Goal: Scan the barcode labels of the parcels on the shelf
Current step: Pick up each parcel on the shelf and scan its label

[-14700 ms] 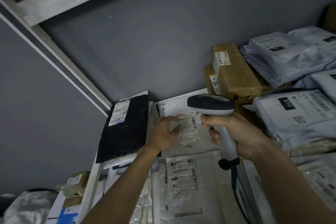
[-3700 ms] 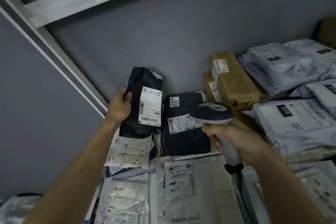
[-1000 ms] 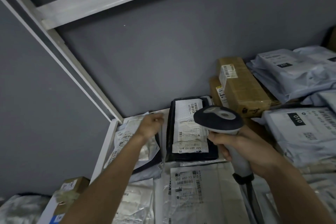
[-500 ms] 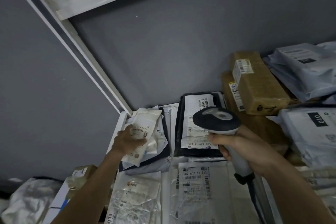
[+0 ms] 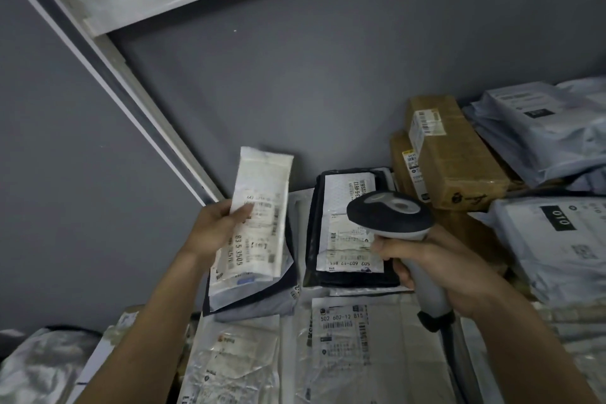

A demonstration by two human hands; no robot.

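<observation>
My left hand (image 5: 214,229) grips a small white padded parcel (image 5: 262,203) by its left edge and holds it upright above the left stack, its barcode label facing me. My right hand (image 5: 426,269) grips the handle of a grey and black barcode scanner (image 5: 390,215). The scanner's head hovers over a black parcel (image 5: 347,275) with a white label, just right of the lifted parcel. Below lie a white mailer (image 5: 344,341) marked 502 602-12 815 and a crinkled clear bag (image 5: 232,361).
Two brown cardboard boxes (image 5: 459,161) stand against the grey back wall. Pale grey poly mailers (image 5: 551,138) pile up at the right, one marked 010 (image 5: 557,233). A white shelf post (image 5: 108,52) slants at the left. A silver bag (image 5: 36,367) lies lower left.
My left hand has lifted the small white parcel off the left stack and raised it upright toward the scanner. The right hand with the scanner has stayed over the black parcel.
</observation>
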